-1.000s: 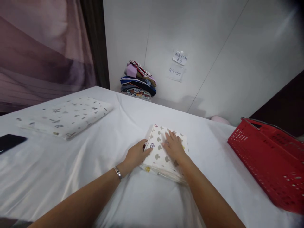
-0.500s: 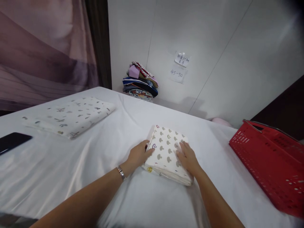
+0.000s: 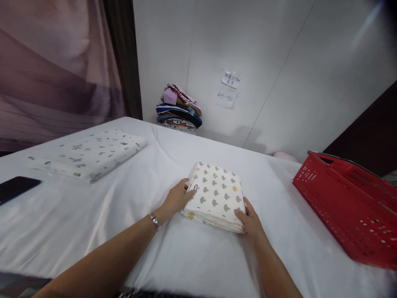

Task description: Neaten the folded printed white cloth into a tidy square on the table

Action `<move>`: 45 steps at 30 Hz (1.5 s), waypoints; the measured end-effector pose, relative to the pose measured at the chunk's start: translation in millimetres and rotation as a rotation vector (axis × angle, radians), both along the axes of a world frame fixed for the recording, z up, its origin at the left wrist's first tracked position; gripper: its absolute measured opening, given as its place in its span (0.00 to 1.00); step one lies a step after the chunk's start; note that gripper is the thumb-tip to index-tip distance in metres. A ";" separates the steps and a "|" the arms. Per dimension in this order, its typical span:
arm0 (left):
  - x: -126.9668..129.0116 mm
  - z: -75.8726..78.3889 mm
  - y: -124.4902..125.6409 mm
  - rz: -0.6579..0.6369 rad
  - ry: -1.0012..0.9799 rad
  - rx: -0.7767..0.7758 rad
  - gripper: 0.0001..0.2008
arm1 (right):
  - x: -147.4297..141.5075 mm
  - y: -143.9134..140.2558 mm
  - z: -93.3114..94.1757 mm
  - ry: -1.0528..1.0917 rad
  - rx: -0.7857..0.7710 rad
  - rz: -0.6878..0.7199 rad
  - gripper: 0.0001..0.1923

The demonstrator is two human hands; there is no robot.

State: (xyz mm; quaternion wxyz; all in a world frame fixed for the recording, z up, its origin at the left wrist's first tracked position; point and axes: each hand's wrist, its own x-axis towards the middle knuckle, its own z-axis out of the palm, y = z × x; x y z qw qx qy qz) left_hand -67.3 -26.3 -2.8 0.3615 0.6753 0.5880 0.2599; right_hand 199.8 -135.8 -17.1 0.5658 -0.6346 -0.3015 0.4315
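Observation:
A folded white cloth with a mushroom print [image 3: 217, 196] lies on the white-covered table [image 3: 124, 215] in front of me. My left hand [image 3: 176, 199] grips its left edge, thumb on top, a bracelet on the wrist. My right hand [image 3: 249, 221] holds the near right corner, fingers curled against the stacked layers.
A second folded white cloth with dark specks [image 3: 88, 153] lies at the left. A black phone [image 3: 15, 188] sits at the far left edge. A red plastic basket [image 3: 350, 207] stands at the right. A pile of folded clothes [image 3: 179, 109] rests against the back wall, under paper notes [image 3: 229, 87].
My right hand slid off the top of the mushroom cloth, across to its near right corner. The left hand stayed on the left edge.

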 end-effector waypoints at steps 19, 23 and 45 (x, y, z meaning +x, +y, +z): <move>42.3 10.6 -2.7 -0.264 0.102 0.555 0.25 | -21.0 -6.7 25.9 -1.311 0.151 0.385 0.26; 48.7 -1.9 -3.3 -0.347 0.097 0.477 0.19 | -32.3 -9.9 7.3 -1.387 0.054 0.531 0.26; 17.5 1.9 -36.5 -0.161 -0.005 0.321 0.12 | 7.3 -42.6 -0.2 -0.983 0.176 0.124 0.24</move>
